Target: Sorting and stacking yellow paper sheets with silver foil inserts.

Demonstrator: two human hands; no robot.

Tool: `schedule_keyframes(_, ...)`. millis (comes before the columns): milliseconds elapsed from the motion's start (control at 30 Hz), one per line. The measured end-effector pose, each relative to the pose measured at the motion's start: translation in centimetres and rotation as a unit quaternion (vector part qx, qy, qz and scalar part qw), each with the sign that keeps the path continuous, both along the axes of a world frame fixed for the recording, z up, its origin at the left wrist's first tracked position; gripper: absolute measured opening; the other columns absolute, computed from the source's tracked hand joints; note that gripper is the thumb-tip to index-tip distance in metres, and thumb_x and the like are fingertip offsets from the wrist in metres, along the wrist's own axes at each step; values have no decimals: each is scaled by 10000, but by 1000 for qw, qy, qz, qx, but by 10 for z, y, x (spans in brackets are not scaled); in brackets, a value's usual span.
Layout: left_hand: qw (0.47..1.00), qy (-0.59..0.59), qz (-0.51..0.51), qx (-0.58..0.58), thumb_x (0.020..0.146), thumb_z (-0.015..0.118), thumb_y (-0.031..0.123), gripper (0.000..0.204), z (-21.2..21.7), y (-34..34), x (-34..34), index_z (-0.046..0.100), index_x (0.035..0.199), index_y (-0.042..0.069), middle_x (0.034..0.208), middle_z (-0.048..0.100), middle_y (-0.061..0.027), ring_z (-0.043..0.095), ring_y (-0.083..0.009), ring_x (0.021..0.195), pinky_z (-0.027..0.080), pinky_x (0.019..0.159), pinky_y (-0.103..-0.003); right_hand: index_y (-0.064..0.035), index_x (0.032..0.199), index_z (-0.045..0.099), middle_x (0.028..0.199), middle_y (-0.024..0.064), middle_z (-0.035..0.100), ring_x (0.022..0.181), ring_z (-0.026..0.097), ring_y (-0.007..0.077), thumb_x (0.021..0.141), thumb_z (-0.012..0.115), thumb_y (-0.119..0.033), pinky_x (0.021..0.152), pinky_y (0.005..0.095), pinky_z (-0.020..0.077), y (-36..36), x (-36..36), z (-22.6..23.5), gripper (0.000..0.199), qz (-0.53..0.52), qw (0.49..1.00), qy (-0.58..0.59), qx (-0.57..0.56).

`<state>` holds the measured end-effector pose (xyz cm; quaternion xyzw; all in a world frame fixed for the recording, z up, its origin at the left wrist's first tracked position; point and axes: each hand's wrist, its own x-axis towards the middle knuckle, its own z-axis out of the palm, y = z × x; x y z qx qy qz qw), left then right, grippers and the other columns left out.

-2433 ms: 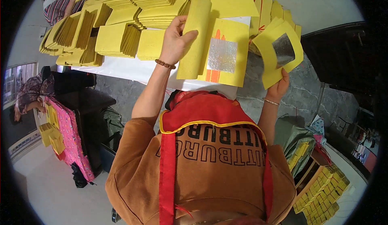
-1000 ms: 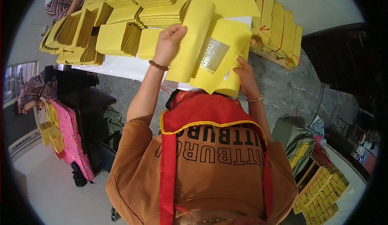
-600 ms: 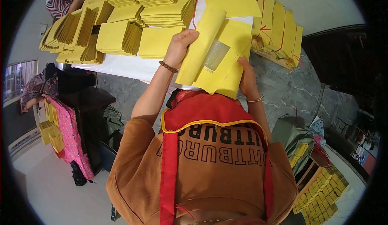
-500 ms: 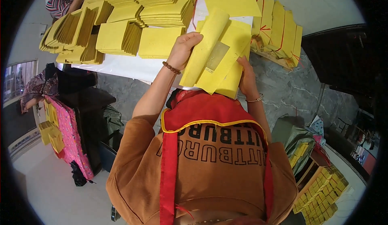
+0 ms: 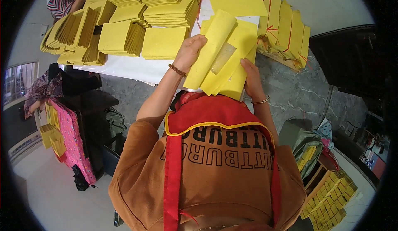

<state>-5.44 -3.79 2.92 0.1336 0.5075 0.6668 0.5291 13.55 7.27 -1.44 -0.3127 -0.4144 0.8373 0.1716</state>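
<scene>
A yellow paper sheet [image 5: 215, 40] lies partly folded before me, its left side curled over toward the middle. My left hand [image 5: 191, 51] is closed on that curled left fold, thumb on top. My right hand [image 5: 252, 76] holds the sheet's right flap [image 5: 232, 75], which is turned inward, with the thumb over its edge. Between the two folds a greyish rectangular patch [image 5: 224, 56] shows on the paper. More yellow sheets [image 5: 248, 31] lie beneath, and one flat sheet [image 5: 236, 2] lies just beyond. The fingertips under the paper are hidden.
Stacks of folded yellow paper [image 5: 166, 42] cover the table's left side. Bundles tied with red string [image 5: 286, 27] stand at the right. A person's striped sleeve [image 5: 66, 2] shows at the far left. More yellow bundles [image 5: 331, 198] are piled at lower right.
The right flap has come further over to the left, covering more of the grey patch. My right thumb has moved up onto it. My left hand has barely shifted.
</scene>
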Motion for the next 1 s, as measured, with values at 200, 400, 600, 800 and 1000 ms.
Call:
schedule_keyframes(200,980,167,98,41,884,478,179,198,-1,-17,-36,551,928,1,822,554,20,479,-40,744,390,672,-176,15,1017,536,959,56,582,828,575,124,871,487,-140,726,240,471,1,1,-8,218,-3,1000,-5,-2)
schedule_keyframes(400,960,181,180,114,897,467,115,190,27,-44,-68,527,1000,-32,939,577,-47,524,-89,854,411,769,-205,14,1039,520,952,60,586,841,577,146,862,452,-176,740,257,471,12,-2,14,268,-24,999,1,27)
schedule_keyframes(600,953,184,215,107,895,470,110,212,33,-48,-70,518,1019,-55,975,573,-70,525,-103,899,407,811,-213,-6,1041,530,993,83,591,896,570,198,836,400,-215,799,318,457,40,14,2,320,-57,978,108,-171)
schedule_keyframes(800,952,205,207,90,893,479,134,223,17,-31,-57,529,1008,-49,933,578,-44,520,-82,840,413,745,-196,-1,1047,532,1016,100,592,898,569,232,793,386,-213,833,349,438,37,24,-22,361,-101,954,175,-223)
schedule_keyframes(1000,952,234,185,64,881,463,105,240,4,-3,-29,520,1067,-35,788,552,4,460,-39,672,380,586,-178,19,1022,549,1025,120,592,934,559,230,812,372,-213,854,347,426,33,15,-15,360,-40,966,146,-210)
